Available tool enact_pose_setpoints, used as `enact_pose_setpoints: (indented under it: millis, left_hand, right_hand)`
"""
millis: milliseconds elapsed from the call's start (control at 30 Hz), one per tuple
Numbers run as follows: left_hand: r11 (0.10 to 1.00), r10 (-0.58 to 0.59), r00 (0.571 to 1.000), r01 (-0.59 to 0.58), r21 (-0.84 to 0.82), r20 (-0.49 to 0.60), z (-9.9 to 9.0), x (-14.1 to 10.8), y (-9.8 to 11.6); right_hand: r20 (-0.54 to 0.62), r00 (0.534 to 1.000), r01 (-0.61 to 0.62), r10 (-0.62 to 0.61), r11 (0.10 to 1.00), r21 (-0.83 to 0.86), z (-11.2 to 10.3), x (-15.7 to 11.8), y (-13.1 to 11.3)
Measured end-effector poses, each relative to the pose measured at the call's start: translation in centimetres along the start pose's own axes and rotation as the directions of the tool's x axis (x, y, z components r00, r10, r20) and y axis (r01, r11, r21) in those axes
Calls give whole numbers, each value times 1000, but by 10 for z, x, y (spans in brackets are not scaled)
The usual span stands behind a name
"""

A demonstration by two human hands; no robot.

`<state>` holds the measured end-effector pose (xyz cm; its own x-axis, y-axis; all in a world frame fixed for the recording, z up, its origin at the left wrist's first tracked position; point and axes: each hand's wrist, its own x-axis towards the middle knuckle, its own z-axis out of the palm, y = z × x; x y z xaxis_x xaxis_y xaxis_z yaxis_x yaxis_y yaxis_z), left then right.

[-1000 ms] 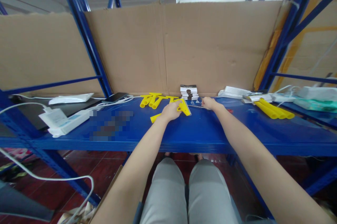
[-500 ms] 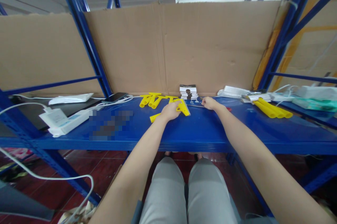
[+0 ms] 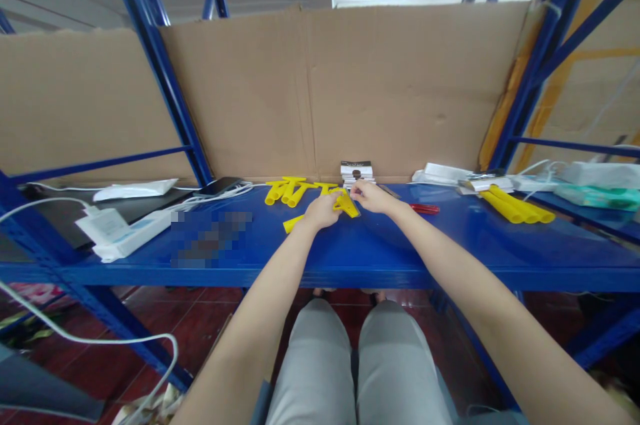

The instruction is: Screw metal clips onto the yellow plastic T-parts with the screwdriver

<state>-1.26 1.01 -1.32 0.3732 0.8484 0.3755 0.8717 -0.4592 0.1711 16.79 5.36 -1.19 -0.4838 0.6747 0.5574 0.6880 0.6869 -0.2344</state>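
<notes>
My left hand point(image 3: 323, 210) is closed around a yellow plastic scraper point(image 3: 349, 205) with a wide flat head. Its round handle end sticks out to the left below my hand, and the head points right. My right hand point(image 3: 370, 197) has its fingers pinched at the right edge of the scraper's head; whatever is between the fingertips is too small to make out. Just behind my hands stands a stack of small white and black packets point(image 3: 356, 168), partly covered by my right hand. More yellow scrapers point(image 3: 295, 190) lie behind and left of my left hand.
A red tool point(image 3: 425, 209) lies right of my right hand. Farther right are yellow tubular handles point(image 3: 515, 205) and white packages point(image 3: 443, 174). A white power strip point(image 3: 135, 232) with cables sits at left. Cardboard point(image 3: 350, 92) walls off the back of the blue shelf point(image 3: 370, 252).
My right hand has moved left, from the small items on the shelf to the scraper's head. The red tool is now uncovered. My left hand stays put on the scraper.
</notes>
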Motion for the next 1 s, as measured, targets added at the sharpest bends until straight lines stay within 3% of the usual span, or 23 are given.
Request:
enact_pose_setpoints:
  millis: [333, 800, 1000]
  left_hand:
    - [999, -38, 999, 37, 22, 18, -1, -1, -1]
    - [996, -81, 996, 80, 28, 22, -4, -2, 0]
    - [998, -64, 998, 64, 27, 11, -3, -1, -1]
  right_hand:
    - [57, 983, 179, -177, 983, -30, -1, -3, -9]
    - [139, 975, 182, -171, 981, -71, -14, -7, -17]
    - [84, 991, 109, -106, 994, -28, -11, -8, -18]
